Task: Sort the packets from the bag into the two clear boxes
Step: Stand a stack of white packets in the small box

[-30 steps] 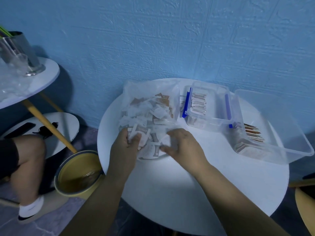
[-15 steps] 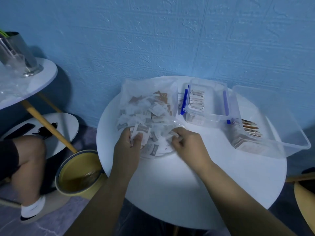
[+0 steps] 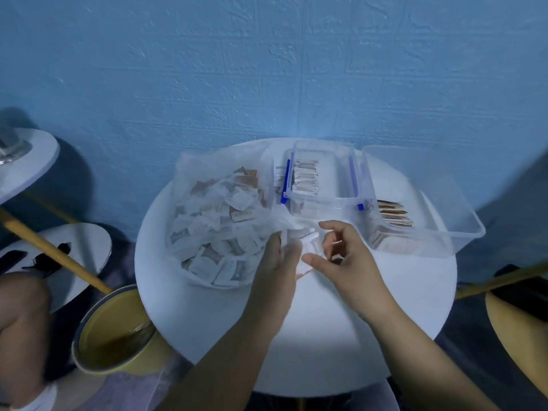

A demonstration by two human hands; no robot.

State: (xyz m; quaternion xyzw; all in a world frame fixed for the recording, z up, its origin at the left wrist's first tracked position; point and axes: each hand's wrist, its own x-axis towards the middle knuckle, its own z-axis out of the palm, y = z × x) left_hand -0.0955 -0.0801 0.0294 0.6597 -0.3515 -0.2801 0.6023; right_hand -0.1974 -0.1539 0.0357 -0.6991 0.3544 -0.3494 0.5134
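Observation:
A clear plastic bag full of several white and brown packets lies on the left of the round white table. My left hand holds a small stack of white packets just right of the bag. My right hand is beside it, thumb and fingers curled at those packets. Behind stands a small clear box with blue clips holding a row of white packets. To the right is a larger clear box with brown packets inside.
A yellow bucket stands on the floor at the left, below the table edge. Another person's leg and small round side tables are at the far left. The blue wall runs close behind the table.
Both hands left the bag's opening and moved right and up, the left carrying a few white packets. The camera view tilted and shifted left.

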